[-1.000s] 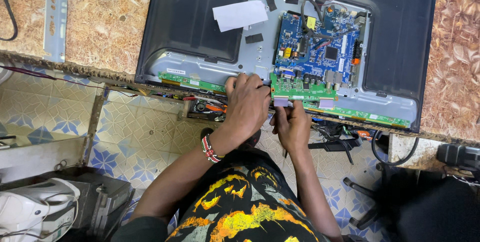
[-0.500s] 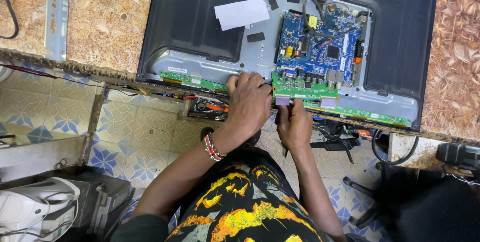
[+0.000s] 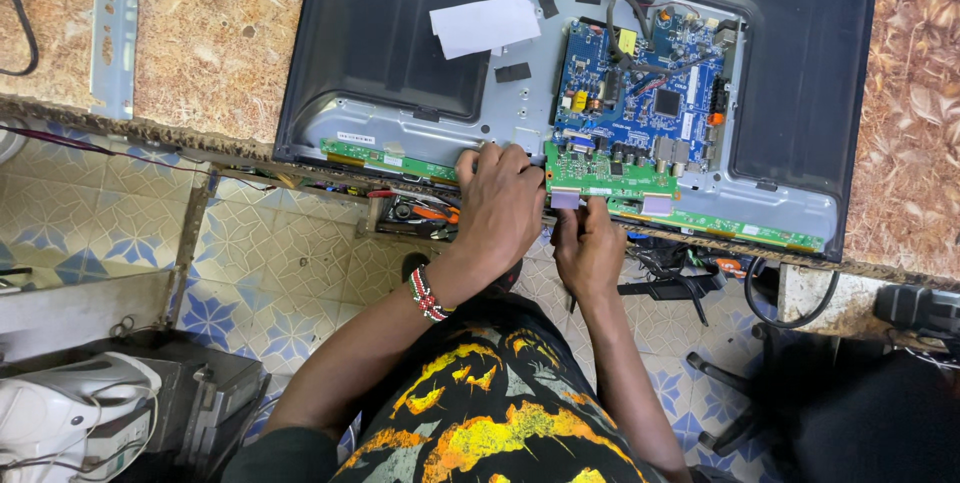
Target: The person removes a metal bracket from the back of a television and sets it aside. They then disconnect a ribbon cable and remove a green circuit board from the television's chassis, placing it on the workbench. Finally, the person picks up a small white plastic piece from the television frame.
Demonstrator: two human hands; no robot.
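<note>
At the surface's near edge, the left hand (image 3: 500, 205) presses the small green circuit board (image 3: 592, 171); the right hand (image 3: 588, 243) pinches its pale flat ribbon cable (image 3: 566, 199), thin and fragile-looking, best gripped by its stiffened end.

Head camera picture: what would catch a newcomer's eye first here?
A flat television lies face down on the speckled worktable with its back open, baring a blue circuit board right of centre. At its near edge the left hand and right hand press at a green strip board. A white paper slip lies above them.
</note>
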